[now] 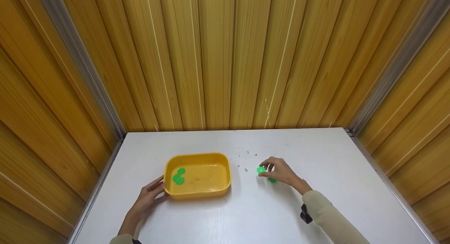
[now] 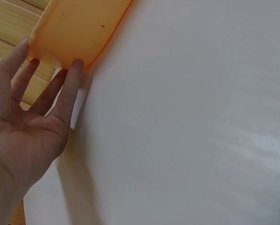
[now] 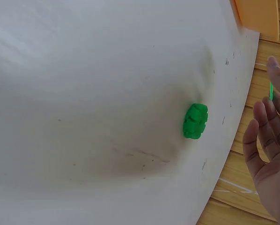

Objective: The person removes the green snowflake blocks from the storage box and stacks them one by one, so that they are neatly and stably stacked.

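Observation:
A yellow plastic tray (image 1: 216, 193) stands on the table's left half, with several green notched discs (image 1: 179, 181) lying inside at its left end. Against the tray's left wall rests my left hand (image 1: 149, 194), its fingers fairly straight and touching the outside; the left wrist view shows the fingertips (image 2: 77, 64) on the tray's end (image 2: 79, 37). My right hand (image 1: 279, 172) is raised above the table to the right of the tray. It pinches one green notched disc (image 1: 260, 169) between thumb and fingers. Below it, a thick green notched piece, perhaps stacked discs (image 3: 195, 121), sits on the table.
The white table (image 1: 218, 223) has small dark marks (image 1: 246, 169) between the tray and my right hand. Wood-patterned panels (image 1: 218, 61) rise behind the table and on both sides, with grey metal posts (image 1: 84, 61) in the corners.

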The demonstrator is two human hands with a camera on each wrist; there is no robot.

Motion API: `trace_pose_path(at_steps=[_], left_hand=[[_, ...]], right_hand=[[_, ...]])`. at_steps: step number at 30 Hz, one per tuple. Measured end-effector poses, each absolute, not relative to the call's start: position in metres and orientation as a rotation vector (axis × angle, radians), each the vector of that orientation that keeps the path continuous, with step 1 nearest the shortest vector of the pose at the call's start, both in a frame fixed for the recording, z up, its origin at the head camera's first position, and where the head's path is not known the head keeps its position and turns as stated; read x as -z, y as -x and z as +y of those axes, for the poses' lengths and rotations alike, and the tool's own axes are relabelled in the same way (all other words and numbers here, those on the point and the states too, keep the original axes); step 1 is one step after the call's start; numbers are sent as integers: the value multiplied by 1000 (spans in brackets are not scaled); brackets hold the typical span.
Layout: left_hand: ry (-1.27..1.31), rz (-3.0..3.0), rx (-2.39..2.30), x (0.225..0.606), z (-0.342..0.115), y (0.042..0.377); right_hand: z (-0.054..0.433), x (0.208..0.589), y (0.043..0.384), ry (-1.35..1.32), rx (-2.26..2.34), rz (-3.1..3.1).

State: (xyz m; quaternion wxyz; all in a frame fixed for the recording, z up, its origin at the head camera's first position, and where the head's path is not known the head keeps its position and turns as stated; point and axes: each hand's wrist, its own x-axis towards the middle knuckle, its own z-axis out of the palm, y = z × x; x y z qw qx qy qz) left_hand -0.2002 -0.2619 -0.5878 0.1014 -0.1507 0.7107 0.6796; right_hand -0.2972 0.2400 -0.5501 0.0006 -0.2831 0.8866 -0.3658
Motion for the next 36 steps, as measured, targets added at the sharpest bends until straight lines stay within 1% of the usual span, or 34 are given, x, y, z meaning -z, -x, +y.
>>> trace_pose_path(at_steps=[10, 23, 29, 36], left_hand=[[471, 2080, -1986, 584, -264, 201], [499, 2031, -1983, 585, -264, 202], [550, 2045, -1942, 583, -268, 196], [485, 2029, -1963, 583, -264, 203]], right_hand=[[255, 557, 294, 702, 1180, 2835], [273, 582, 284, 595, 1229, 2919], [272, 593, 278, 603, 1259, 2897], [279, 598, 275, 514, 1295, 2939]])
